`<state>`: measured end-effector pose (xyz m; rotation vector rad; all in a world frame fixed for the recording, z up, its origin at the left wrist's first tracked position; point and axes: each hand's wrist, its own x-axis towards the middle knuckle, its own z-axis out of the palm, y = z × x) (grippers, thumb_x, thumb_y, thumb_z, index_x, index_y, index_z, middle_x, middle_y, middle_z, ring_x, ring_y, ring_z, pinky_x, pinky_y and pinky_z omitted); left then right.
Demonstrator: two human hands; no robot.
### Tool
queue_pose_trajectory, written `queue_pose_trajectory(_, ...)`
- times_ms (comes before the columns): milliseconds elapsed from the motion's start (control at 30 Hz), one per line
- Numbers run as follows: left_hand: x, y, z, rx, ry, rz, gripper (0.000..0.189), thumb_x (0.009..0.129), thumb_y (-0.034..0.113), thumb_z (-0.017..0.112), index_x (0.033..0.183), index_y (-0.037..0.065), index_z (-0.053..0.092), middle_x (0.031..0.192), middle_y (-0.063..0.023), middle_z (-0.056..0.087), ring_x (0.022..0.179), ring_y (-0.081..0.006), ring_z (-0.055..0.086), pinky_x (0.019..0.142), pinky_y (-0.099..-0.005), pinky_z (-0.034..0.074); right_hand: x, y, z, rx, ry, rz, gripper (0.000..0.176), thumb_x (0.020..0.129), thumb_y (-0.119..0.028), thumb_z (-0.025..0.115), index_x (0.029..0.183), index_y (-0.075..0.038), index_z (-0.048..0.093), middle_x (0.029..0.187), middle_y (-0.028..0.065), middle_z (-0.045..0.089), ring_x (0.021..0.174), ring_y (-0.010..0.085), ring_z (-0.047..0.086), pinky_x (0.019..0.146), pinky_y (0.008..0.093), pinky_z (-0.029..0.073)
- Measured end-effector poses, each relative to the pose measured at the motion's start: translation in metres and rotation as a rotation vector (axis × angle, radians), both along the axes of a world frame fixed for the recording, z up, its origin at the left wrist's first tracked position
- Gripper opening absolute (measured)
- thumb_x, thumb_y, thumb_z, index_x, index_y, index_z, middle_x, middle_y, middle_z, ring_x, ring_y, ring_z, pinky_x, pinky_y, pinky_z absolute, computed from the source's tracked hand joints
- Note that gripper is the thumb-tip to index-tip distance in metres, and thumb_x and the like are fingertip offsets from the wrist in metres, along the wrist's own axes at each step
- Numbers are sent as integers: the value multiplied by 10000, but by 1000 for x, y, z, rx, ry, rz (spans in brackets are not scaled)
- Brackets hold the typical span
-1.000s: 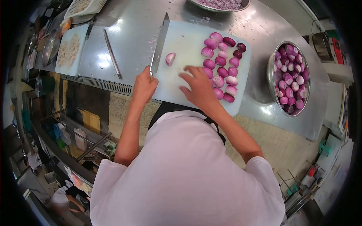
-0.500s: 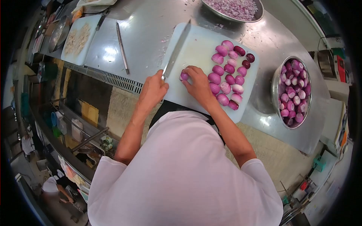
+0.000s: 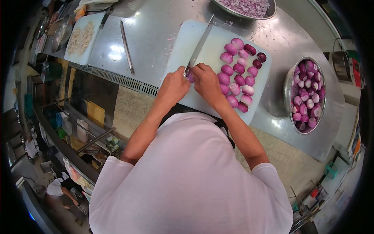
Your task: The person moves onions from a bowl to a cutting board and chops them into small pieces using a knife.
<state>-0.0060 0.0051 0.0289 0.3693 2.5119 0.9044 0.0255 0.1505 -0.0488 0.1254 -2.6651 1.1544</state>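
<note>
My left hand [image 3: 174, 86] is closed around the handle of a kitchen knife [image 3: 201, 43], whose blade points away from me over the white cutting board [image 3: 181, 43]. Fingers of my right hand [image 3: 207, 82] are curled on a peeled red onion [image 3: 191, 77], mostly hidden between both hands. The knife's heel is right at this onion. To the right of my right hand, several rows of peeled red onions [image 3: 239, 68] lie on the board.
A steel bowl of peeled onions [image 3: 307, 95] stands at the right, a bowl of chopped onion [image 3: 249, 7] at the back. Leftward lie a thin metal rod [image 3: 126, 46] and another board [image 3: 74, 56] with pale pieces and a second knife [image 3: 104, 19]. A person [image 3: 57, 190] is at lower left.
My left hand has moved right with the knife, bringing the blade from beside the onion to right at it. My right hand stays on the onion.
</note>
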Motion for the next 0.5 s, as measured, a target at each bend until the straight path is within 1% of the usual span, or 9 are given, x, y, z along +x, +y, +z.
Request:
queue_pose_trajectory(33,2,-1,11,-33,-40,11,344,825,45,590,1126,-96,506,643,-231,577,611,-373,606,578,-443,450,0,0,-2,-9,20,-2,144,770,48,580,895,-14,619,869,139,588,844,347,585,694,449,504)
queue_pose_trajectory(100,13,-4,11,-34,-52,21,341,826,45,590,1126,-95,507,640,-227,575,606,-365,607,574,-440,449,-2,0,-3,-30,43,-14,137,771,46,582,889,-14,614,857,138,583,833,346,584,686,449,503)
queue_pose_trajectory(167,15,-3,-5,-33,-74,31,338,828,45,590,1125,-93,508,637,-223,574,601,-356,607,570,-437,448,2,0,-4,-61,-2,-20,176,760,56,606,920,-10,636,862,133,593,839,342,598,675,434,495)
queue_pose_trajectory(233,5,7,-20,20,60,-26,344,828,49,592,1135,-84,513,626,-205,569,588,-350,601,569,-433,447,3,1,-5,-85,8,-24,168,761,61,605,912,-6,633,859,136,591,825,344,600,672,429,496)
queue_pose_trajectory(267,5,4,-22,20,61,-23,344,828,49,592,1135,-84,513,626,-205,569,588,-350,601,569,-433,447,2,1,-6,-106,23,-26,160,762,66,605,905,-1,630,855,138,589,811,346,601,669,425,497)
queue_pose_trajectory(333,2,7,11,-35,-97,37,339,832,57,594,1133,-78,518,628,-214,573,612,-387,611,579,-448,451,3,3,-8,-105,35,-9,152,766,68,604,901,2,627,852,141,587,794,349,601,663,426,498)
queue_pose_trajectory(400,16,-2,13,-23,-54,26,336,835,64,596,1131,-76,519,622,-213,569,601,-391,604,576,-454,451,2,3,-8,-111,48,-9,144,771,71,603,897,5,624,848,144,586,777,352,600,658,427,499)
queue_pose_trajectory(467,20,-2,-3,-11,-23,9,334,838,72,599,1128,-75,520,617,-212,566,591,-395,598,573,-460,451,5,2,-5,-172,34,-1,105,757,65,576,847,11,585,841,167,572,814,374,595,694,460,498)
queue_pose_trajectory(500,15,7,-13,-13,24,1,316,839,72,600,1108,-73,521,616,-210,565,590,-390,597,574,-462,450,7,2,-6,-174,28,-3,105,757,65,576,847,11,585,841,167,572,814,374,595,694,460,498)
